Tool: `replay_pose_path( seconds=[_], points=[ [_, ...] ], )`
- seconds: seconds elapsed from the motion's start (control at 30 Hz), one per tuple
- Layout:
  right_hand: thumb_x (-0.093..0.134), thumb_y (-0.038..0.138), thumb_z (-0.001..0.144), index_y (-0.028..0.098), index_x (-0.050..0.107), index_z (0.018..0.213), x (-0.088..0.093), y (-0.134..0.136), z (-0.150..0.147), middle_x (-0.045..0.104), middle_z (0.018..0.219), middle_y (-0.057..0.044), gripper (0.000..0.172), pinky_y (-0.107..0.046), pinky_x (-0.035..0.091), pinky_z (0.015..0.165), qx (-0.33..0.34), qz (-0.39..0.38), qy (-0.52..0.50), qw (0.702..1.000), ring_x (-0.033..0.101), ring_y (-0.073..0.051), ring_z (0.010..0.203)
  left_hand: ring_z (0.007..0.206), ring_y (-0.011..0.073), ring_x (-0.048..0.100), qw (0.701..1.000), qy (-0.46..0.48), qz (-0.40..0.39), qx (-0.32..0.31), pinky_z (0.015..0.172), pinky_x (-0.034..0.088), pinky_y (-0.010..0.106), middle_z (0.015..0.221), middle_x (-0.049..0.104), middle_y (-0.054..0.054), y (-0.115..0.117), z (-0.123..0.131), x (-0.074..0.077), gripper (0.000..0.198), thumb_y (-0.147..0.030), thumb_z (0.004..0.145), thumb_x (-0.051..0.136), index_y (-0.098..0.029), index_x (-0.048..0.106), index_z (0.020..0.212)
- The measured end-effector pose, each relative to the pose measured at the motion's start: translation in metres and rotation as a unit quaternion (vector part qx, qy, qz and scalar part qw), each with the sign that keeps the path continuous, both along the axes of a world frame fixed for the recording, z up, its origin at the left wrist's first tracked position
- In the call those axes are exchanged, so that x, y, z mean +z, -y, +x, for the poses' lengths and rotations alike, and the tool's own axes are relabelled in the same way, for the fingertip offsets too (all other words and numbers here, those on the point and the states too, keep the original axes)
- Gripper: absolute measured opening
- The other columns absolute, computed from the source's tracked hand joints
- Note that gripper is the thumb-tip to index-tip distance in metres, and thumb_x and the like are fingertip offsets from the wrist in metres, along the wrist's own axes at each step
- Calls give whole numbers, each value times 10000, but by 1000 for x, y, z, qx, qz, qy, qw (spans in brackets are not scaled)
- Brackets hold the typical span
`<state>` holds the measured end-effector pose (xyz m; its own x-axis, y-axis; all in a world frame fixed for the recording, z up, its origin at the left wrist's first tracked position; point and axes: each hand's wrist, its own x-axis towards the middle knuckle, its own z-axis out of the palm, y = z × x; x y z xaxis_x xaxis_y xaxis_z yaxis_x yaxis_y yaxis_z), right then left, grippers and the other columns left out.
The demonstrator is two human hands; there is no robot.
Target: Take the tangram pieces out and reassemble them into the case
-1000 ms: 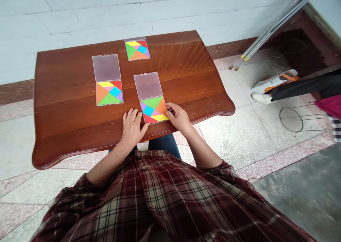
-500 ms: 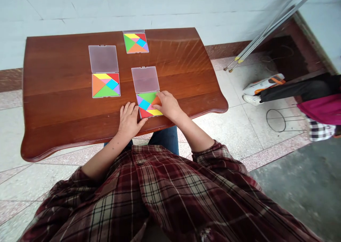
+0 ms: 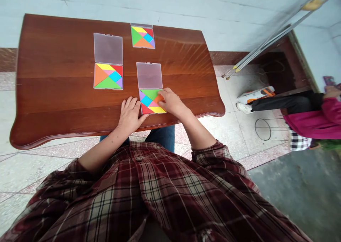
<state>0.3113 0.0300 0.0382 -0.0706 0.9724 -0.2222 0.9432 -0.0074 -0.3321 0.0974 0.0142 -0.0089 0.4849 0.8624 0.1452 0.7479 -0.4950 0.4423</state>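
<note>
A tangram set in a clear plastic case lies open before me, its coloured pieces [image 3: 150, 101] in a square tray below the frosted lid [image 3: 149, 75]. My right hand [image 3: 170, 102] rests on that tray, its fingertips pinching the orange triangle [image 3: 159, 99], which is partly hidden. My left hand [image 3: 130, 116] lies flat on the wooden table [image 3: 53, 57], fingers apart, its thumb beside the tray's lower left corner. Farther left sits a second open set [image 3: 108, 76], and a third [image 3: 142, 37] lies near the far edge.
The brown table has a curved edge, with my knees below it. To the right, a seated person in a magenta top [image 3: 311, 123] holds a phone. Metal poles [image 3: 266, 46], a white and orange shoe [image 3: 255, 95] and a wire ring stand [image 3: 263, 129] stand on the floor.
My right hand has moved left onto the orange triangle. The view has swung, shifting the table left, and a seated person in magenta has come fully into view.
</note>
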Motion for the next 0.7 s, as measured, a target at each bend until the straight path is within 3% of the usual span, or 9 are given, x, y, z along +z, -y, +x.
replay_pose_path(
  seconds=[0.23, 0.7],
  points=[
    [486, 95, 844, 127, 640, 1177, 0, -5, 2, 640, 1195, -120, 368, -340, 469, 952, 6, 19, -22, 1000, 597, -222, 1098, 1403, 390, 372, 1000, -6, 5, -4, 1193, 232, 580, 1434, 498, 213, 0, 0, -3, 580, -466, 875, 573, -78, 535, 1305],
    [573, 267, 891, 153, 579, 1241, 8, -19, -19, 554, 1267, -136, 368, -356, 479, 875, 31, -3, 55, 998, 607, -239, 1044, 1391, 380, 395, 1000, -6, 1, 0, 1185, 253, 570, 1419, 519, 196, 0, 0, 3, 541, -469, 867, 574, -105, 563, 1267]
  ],
)
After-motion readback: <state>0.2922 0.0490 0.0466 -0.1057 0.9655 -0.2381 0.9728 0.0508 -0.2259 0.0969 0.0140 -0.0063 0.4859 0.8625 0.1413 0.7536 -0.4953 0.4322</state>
